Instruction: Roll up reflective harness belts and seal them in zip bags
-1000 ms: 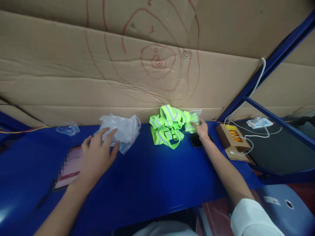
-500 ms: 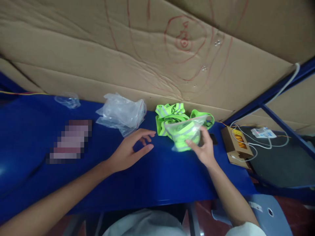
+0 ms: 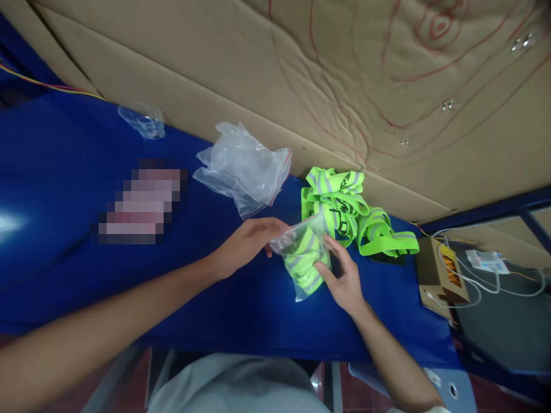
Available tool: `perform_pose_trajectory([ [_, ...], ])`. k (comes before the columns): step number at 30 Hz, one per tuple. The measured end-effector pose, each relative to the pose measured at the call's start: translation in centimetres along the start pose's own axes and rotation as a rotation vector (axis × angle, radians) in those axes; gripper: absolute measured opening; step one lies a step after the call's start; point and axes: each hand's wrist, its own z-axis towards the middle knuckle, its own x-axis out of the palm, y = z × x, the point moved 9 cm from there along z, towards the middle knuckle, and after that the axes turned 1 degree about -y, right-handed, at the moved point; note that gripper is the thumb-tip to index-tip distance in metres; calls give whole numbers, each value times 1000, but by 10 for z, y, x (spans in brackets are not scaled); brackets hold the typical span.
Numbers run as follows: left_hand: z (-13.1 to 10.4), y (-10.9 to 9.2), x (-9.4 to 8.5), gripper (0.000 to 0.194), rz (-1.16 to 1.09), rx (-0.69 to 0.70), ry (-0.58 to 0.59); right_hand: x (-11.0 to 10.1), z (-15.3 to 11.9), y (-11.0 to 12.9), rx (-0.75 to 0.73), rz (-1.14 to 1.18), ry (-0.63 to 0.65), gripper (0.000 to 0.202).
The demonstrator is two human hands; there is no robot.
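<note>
At bag (image 3: pixel 302 261), L hand (image 3: pixel 247 244) now joins R hand (image 3: pixel 344 281).

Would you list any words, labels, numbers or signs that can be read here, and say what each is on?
None can be read.
Cardboard wall: red pen rings, no letters.
Flat item: pixelated.
Small brown box: yellow patch, too small.
White device: blue marking, too blurred.

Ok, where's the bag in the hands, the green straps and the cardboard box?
filled zip bag (image 3: pixel 303 261), head view, its bulging middle.
green reflective straps (image 3: pixel 344 198), head view, pile's middle.
small cardboard box (image 3: pixel 433 269), head view, its side.
</note>
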Motion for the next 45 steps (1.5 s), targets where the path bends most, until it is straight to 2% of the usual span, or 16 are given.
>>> perform_pose_trajectory([
  [3, 0, 4, -3, 29, -13, -102, 12, 0, 2, 9, -59, -74, 0, 51],
  [9, -5, 11, 7, 20, -37, -219, 168, 3, 2, 32, -219, -185, 45, 50],
  [12, -9, 14, 13, 24, -51, -242, 245, -10, -5, 42, -265, -301, -121, 48],
  [14, -13, 17, 21, 27, -74, -260, 315, -19, -13, 51, -299, -290, -215, 43],
  [15, -16, 19, 26, 28, -81, -277, 355, -18, -15, 54, -311, -238, -197, 38],
  [17, -22, 25, 37, 29, -84, -310, 414, -4, -16, 57, -290, -84, -6, 26],
  [19, -25, 30, 45, 29, -98, -299, 413, 13, -17, 58, -227, 66, 202, 33],
  [21, -25, 31, 51, 26, -125, -251, 384, 21, -17, 55, -149, 142, 275, 45],
  [22, -25, 30, 54, 24, -140, -226, 378, 21, -16, 53, -113, 158, 266, 43],
  [24, -27, 29, 62, 18, -155, -194, 405, 20, -14, 49, -49, 166, 229, 27],
  [27, -30, 27, 69, 13, -142, -170, 464, 18, -12, 50, -19, 137, 195, 9],
  [33, -31, 21, 68, 19, 23, -79, 432, 20, -10, 56, -17, 71, 222, 10],
  [41, -31, 20, 72, 16, 59, -64, 407, 12, -13, 63, -123, -67, 50, 18],
  [45, -27, 17, 61, 20, -9, -106, 321, -6, -9, 55, -98, -124, -78, 20],
])
